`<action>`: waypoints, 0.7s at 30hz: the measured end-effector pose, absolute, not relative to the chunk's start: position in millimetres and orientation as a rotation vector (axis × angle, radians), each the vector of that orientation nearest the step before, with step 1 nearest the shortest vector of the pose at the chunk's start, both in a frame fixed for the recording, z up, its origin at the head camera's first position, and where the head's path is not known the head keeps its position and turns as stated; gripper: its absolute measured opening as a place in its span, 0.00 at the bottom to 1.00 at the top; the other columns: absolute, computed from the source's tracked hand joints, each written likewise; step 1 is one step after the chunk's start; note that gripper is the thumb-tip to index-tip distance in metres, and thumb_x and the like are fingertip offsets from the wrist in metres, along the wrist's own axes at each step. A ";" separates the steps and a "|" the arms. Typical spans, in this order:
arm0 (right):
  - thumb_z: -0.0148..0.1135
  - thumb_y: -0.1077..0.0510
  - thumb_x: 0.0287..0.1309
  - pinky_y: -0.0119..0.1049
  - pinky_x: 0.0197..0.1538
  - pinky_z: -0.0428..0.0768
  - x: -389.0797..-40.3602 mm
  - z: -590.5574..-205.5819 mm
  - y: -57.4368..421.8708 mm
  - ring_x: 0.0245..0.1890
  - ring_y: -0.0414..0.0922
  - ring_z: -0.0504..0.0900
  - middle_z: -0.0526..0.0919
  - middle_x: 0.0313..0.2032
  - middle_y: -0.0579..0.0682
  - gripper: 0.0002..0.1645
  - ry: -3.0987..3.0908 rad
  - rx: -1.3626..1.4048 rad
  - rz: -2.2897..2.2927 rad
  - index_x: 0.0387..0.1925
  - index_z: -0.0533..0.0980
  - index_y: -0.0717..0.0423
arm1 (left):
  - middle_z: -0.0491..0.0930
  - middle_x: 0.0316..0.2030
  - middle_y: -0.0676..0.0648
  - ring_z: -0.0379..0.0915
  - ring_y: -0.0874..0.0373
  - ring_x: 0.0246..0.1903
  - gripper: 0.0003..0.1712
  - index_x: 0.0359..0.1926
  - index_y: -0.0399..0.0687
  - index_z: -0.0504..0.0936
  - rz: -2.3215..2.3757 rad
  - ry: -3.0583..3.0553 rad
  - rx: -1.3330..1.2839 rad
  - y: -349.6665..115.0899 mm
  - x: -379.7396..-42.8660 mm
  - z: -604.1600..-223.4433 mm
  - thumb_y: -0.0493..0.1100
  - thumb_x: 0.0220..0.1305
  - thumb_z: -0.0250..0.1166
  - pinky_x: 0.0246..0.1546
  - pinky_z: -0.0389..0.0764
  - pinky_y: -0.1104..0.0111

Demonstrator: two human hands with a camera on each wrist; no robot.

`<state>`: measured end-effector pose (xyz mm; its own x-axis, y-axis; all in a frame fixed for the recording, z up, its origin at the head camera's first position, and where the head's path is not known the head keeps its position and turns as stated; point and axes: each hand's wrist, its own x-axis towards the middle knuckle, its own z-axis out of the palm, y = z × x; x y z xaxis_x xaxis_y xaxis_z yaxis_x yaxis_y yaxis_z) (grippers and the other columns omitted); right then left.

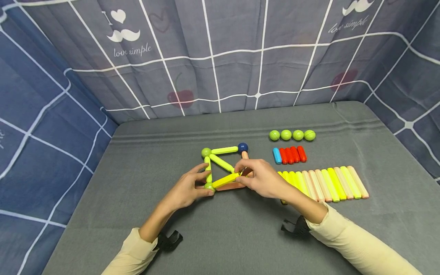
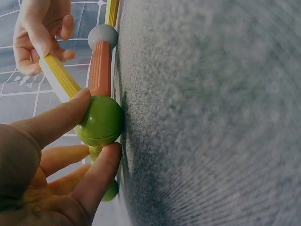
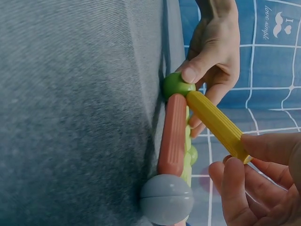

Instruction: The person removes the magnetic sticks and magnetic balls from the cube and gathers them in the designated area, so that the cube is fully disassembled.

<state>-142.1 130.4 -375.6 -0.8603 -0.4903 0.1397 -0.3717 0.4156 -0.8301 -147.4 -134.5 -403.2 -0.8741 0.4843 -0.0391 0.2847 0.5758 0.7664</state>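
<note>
My left hand (image 1: 187,190) pinches a green ball (image 2: 104,120) at the near left corner of a frame of rods and balls. The right hand (image 1: 264,178) holds the free end of a yellow rod (image 3: 216,123) between thumb and fingers. That rod slants upward off the table, its other end against the green ball. From the same ball an orange rod (image 3: 173,136) runs low to a grey ball (image 3: 167,200), which the right hand hides in the head view. Farther back, a yellow-green rod (image 1: 225,150) links another green ball (image 1: 206,152) to a dark blue ball (image 1: 242,147).
Right of the frame lies a row of yellow, lime and peach rods (image 1: 324,185), partly behind the right hand. Beyond it are short red rods (image 1: 291,155), one short blue rod (image 1: 277,156) and several green balls (image 1: 286,135). Checked curtains (image 1: 237,57) border the grey cloth (image 1: 237,236).
</note>
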 end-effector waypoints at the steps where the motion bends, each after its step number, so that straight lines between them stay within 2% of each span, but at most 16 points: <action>1: 0.68 0.64 0.59 0.34 0.28 0.81 -141.6 -376.4 131.4 0.35 0.43 0.83 0.83 0.33 0.44 0.07 2.546 -0.777 -1.431 0.37 0.79 0.52 | 0.56 0.73 0.40 0.77 0.50 0.52 0.39 0.66 0.32 0.70 1.178 2.567 0.640 -134.5 -147.4 -403.1 0.38 0.55 0.75 0.49 0.81 0.69; 3: 0.68 0.64 0.59 0.34 0.28 0.81 -140.9 -378.0 132.9 0.35 0.43 0.83 0.84 0.33 0.44 0.07 2.562 -0.773 -1.419 0.38 0.79 0.52 | 0.56 0.73 0.41 0.77 0.50 0.52 0.39 0.66 0.32 0.71 1.173 2.571 0.640 -134.1 -147.2 -402.7 0.38 0.55 0.75 0.49 0.81 0.69; 7: 0.68 0.64 0.60 0.35 0.27 0.82 -139.6 -379.3 134.0 0.35 0.42 0.82 0.83 0.39 0.47 0.10 2.572 -0.761 -1.422 0.44 0.81 0.55 | 0.56 0.73 0.41 0.77 0.50 0.53 0.39 0.66 0.32 0.70 1.171 2.571 0.642 -134.2 -147.4 -402.9 0.39 0.56 0.75 0.49 0.81 0.69; 10: 0.67 0.64 0.61 0.35 0.25 0.81 -139.3 -379.5 134.2 0.31 0.43 0.82 0.83 0.41 0.49 0.14 2.556 -0.738 -1.444 0.48 0.81 0.58 | 0.56 0.73 0.40 0.77 0.49 0.53 0.39 0.66 0.32 0.70 1.173 2.567 0.645 -134.9 -147.5 -403.0 0.39 0.56 0.75 0.49 0.81 0.68; 14: 0.66 0.64 0.61 0.35 0.29 0.82 -138.5 -379.4 137.8 0.32 0.44 0.81 0.83 0.40 0.47 0.12 2.563 -0.728 -1.488 0.47 0.83 0.57 | 0.56 0.73 0.40 0.77 0.49 0.53 0.38 0.66 0.31 0.70 1.175 2.564 0.653 -135.3 -147.1 -402.7 0.38 0.56 0.74 0.49 0.81 0.68; 17: 0.65 0.66 0.62 0.36 0.34 0.84 -137.1 -379.3 143.4 0.38 0.45 0.81 0.82 0.42 0.47 0.11 2.544 -0.717 -1.581 0.46 0.82 0.57 | 0.56 0.73 0.39 0.77 0.49 0.53 0.38 0.66 0.31 0.70 1.170 2.569 0.662 -135.6 -146.9 -403.0 0.38 0.57 0.74 0.49 0.81 0.68; 21: 0.60 0.71 0.63 0.40 0.37 0.86 -134.3 -379.0 153.5 0.41 0.51 0.83 0.79 0.43 0.54 0.12 2.410 -0.673 -1.800 0.48 0.80 0.63 | 0.56 0.73 0.40 0.77 0.49 0.53 0.38 0.66 0.31 0.70 1.162 2.572 0.663 -135.8 -146.9 -403.5 0.38 0.57 0.74 0.49 0.81 0.68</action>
<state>-134.3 153.5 -379.0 -0.9029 -0.3756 0.2089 -0.3069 0.2232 -0.9252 -146.9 -135.8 -403.5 -0.8677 0.4961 -0.0326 0.3033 0.5803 0.7558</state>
